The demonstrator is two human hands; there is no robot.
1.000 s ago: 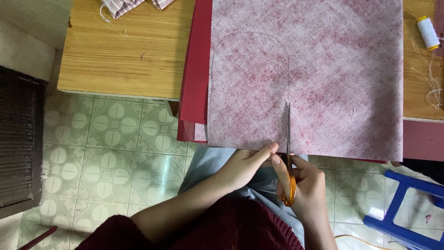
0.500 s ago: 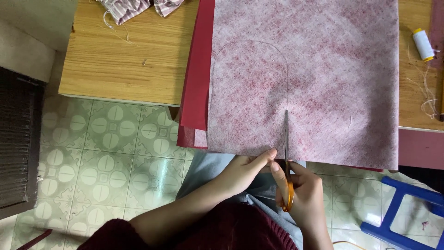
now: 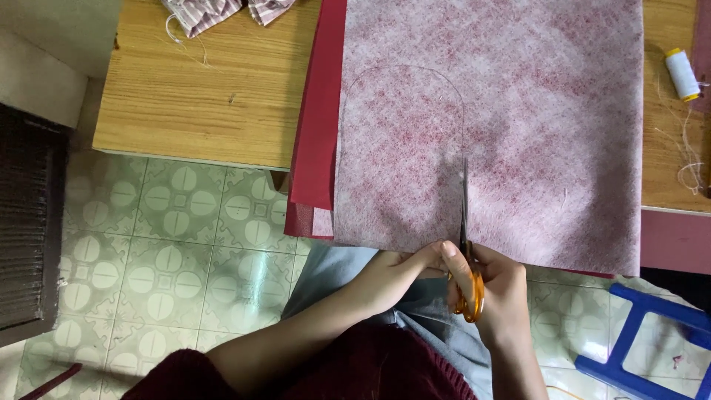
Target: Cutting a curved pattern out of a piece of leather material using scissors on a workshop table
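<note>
One pair orange-handled steel scissors [image 3: 465, 244], clamped in right hand [image 3: 498, 295], blades pointing away along drawn arch line. One sheet pinkish-white non-woven interfacing [image 3: 518, 126] atop one dark red fabric sheet [image 3: 317, 133], both overhanging near edge of light wooden table [image 3: 200, 96]. Left hand [image 3: 396, 272] pinches sheet's near edge, just beside blades. One white thread spool with yellow ends [image 3: 681, 74] at far right. One striped cloth scrap [image 3: 204, 11] at far edge. One blue plastic stool [image 3: 644, 341] on patterned tile floor [image 3: 178, 244].

Thin matt white fabric sheet [image 3: 518, 111] with fuzzy fibrous surface over smooth dark red cloth [image 3: 317, 133], scissors [image 3: 466, 244] with dull metal blades and glossy orange plastic handles, grained wooden table [image 3: 200, 96], glossy patterned floor tiles [image 3: 170, 244], shiny blue plastic stool [image 3: 652, 348]
</note>
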